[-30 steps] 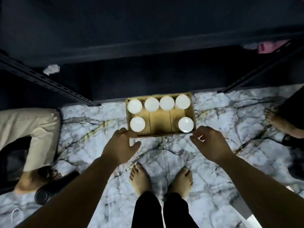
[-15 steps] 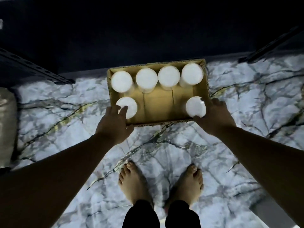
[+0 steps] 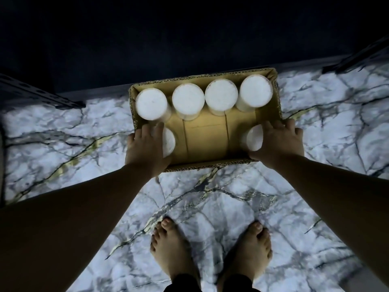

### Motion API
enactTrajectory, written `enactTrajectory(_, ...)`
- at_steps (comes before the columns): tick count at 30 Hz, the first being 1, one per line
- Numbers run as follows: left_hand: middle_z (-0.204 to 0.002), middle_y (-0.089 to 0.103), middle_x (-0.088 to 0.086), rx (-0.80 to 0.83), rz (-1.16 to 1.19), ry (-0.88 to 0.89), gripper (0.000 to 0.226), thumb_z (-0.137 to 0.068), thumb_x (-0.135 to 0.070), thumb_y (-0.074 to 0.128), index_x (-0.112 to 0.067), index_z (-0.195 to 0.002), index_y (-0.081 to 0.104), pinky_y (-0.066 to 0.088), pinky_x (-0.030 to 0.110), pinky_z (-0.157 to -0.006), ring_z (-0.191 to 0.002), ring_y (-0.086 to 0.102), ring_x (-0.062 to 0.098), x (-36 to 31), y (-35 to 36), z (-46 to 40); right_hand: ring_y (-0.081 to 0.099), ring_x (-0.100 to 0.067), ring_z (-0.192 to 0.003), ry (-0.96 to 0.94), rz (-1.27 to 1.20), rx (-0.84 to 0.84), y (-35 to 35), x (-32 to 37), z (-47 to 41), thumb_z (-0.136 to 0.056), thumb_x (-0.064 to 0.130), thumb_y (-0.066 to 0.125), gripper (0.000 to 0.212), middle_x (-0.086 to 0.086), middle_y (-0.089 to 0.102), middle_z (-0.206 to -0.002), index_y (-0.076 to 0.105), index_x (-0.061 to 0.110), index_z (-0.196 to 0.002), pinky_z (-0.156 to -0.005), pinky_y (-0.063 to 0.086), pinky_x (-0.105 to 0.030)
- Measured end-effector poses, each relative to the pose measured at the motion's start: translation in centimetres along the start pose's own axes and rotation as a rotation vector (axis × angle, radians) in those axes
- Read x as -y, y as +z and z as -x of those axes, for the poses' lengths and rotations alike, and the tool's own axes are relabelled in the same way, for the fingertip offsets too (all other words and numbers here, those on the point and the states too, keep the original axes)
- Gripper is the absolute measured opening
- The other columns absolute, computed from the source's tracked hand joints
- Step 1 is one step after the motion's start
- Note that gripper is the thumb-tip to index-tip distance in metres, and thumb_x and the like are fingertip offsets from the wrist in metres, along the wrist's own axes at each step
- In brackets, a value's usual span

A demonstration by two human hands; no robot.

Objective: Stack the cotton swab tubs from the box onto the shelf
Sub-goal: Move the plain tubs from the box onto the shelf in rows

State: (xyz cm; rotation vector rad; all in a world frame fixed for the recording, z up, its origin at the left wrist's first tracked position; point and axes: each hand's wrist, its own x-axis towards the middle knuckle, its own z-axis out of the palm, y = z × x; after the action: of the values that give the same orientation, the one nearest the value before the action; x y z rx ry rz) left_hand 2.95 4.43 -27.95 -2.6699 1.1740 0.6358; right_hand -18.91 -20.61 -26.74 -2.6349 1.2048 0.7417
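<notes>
Mid-frame, each hand covers a near-row tub in the box (image 3: pixel 205 142): left hand (image 3: pixel 146 147) and right hand (image 3: pixel 277 142) curl over them; grip unclear.

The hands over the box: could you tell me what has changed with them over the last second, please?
Both hands reached forward and down into the cardboard box. The left hand now grips the near-left tub, and the right hand grips the near-right tub; a second ago both hovered short of the near edge. The four tubs in the far row kept their places, and neither near tub has been lifted out.
</notes>
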Motion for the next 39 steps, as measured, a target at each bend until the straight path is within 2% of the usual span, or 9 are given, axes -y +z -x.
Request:
enactTrajectory(5, -0.132, 0.044, 0.021, -0.022, 0.237, -0.061, 0.094, -0.067, -0.052, 0.077, -0.014, -0.143, 0.037, 0.042, 0.050, -0.097, -0.120, 0.045, 0.043, -1.0, -3.3, 0.7, 0.039, -0.040, -0.124, 0.047, -0.196, 0.008, -3.2, 0.7, 1.6, -0.062, 0.060, 0.081, 0.086, -0.015, 0.048, -0.130, 0.047, 0.017, -0.128, -0.097, 0.041, -0.048)
enactTrajectory(10, -0.141, 0.034, 0.019, 0.019, 0.521, -0.108, 0.103, -0.062, -0.053, 0.078, -0.019, -0.148, 0.034, 0.040, 0.049, -0.105, -0.131, 0.037, 0.043, -3.1, -8.9, 3.7, 0.050, -0.038, -0.117, 0.015, -0.505, 0.077, -8.4, 0.0, 4.6, -0.064, 0.045, 0.087, 0.091, -0.013, 0.039, -0.128, 0.045, 0.018, -0.139, -0.097, 0.048, -0.040)
enactTrajectory(14, -0.140, 0.032, 0.013, 0.068, 0.555, -0.140, 0.105, -0.057, -0.057, 0.077, -0.021, -0.148, 0.038, 0.041, 0.047, -0.110, -0.134, 0.036, 0.037, -4.6, -14.7, 7.4, 0.053, -0.032, -0.120, -0.007, -0.576, 0.109, -13.7, -1.5, 8.2, -0.066, 0.041, 0.089, 0.090, -0.009, 0.042, -0.132, 0.046, 0.024, -0.144, -0.091, 0.045, -0.033)
enactTrajectory(17, -0.134, 0.042, 0.009, 0.066, 0.531, -0.100, 0.100, -0.054, -0.066, 0.065, -0.024, -0.142, 0.044, 0.042, 0.041, -0.107, -0.128, 0.039, 0.033, -5.5, -20.0, 10.3, 0.055, -0.032, -0.120, 0.001, -0.612, 0.096, -18.5, -2.2, 11.9, -0.066, 0.040, 0.090, 0.090, -0.008, 0.052, -0.130, 0.047, 0.024, -0.143, -0.087, 0.045, -0.031)
enactTrajectory(21, -0.137, 0.043, 0.000, 0.037, 0.596, -0.043, 0.096, -0.063, -0.054, 0.076, -0.032, -0.149, 0.039, 0.038, 0.040, -0.104, -0.125, 0.041, 0.030, -6.7, -28.6, 14.7, 0.060, -0.028, -0.112, -0.031, -0.648, 0.079, -25.6, -2.6, 17.7, -0.065, 0.042, 0.089, 0.083, -0.006, 0.056, -0.125, 0.055, 0.026, -0.140, -0.085, 0.043, -0.026)
enactTrajectory(24, -0.128, 0.046, -0.007, -0.037, 0.629, 0.024, 0.074, -0.066, -0.045, 0.080, -0.040, -0.135, 0.053, 0.037, 0.030, -0.097, -0.119, 0.044, 0.025, -7.5, -36.2, 17.8, 0.056, -0.020, -0.109, -0.069, -0.690, 0.019, -32.3, -2.6, 22.1, -0.067, 0.039, 0.086, 0.078, 0.001, 0.052, -0.125, 0.057, 0.026, -0.138, -0.085, 0.043, -0.026)
enactTrajectory(28, -0.109, 0.041, -0.019, -0.111, 0.593, 0.114, 0.062, -0.072, -0.043, 0.079, -0.039, -0.130, 0.058, 0.028, 0.022, -0.095, -0.113, 0.036, 0.011, -8.4, -46.8, 22.4, 0.048, -0.025, -0.124, -0.130, -0.683, -0.103, -41.2, -2.9, 27.4, -0.062, 0.056, 0.076, 0.081, 0.006, 0.046, -0.138, 0.060, 0.028, -0.136, -0.097, 0.047, -0.036)
enactTrajectory(34, -0.109, 0.042, -0.026, -0.241, 0.637, 0.174, 0.067, -0.060, -0.068, 0.057, -0.048, -0.123, 0.062, 0.021, 0.013, -0.091, -0.108, 0.030, 0.001, -8.5, -58.6, 29.8, 0.043, -0.017, -0.133, -0.254, -0.687, -0.274, -53.8, -4.2, 34.7, -0.063, 0.074, 0.055, 0.081, 0.015, 0.047, -0.149, 0.066, 0.032, -0.131, -0.103, 0.026, -0.018)
enactTrajectory(39, -0.118, 0.043, -0.021, -0.326, 0.689, 0.143, 0.061, -0.064, -0.067, 0.069, -0.050, -0.122, 0.062, 0.029, 0.023, -0.096, -0.117, 0.035, 0.010, -8.4, -65.1, 35.5, 0.042, -0.013, -0.128, -0.377, -0.758, -0.515, -61.1, -6.6, 39.9, -0.067, 0.067, 0.064, 0.071, 0.015, 0.053, -0.146, 0.071, 0.027, -0.126, -0.103, 0.031, -0.021)
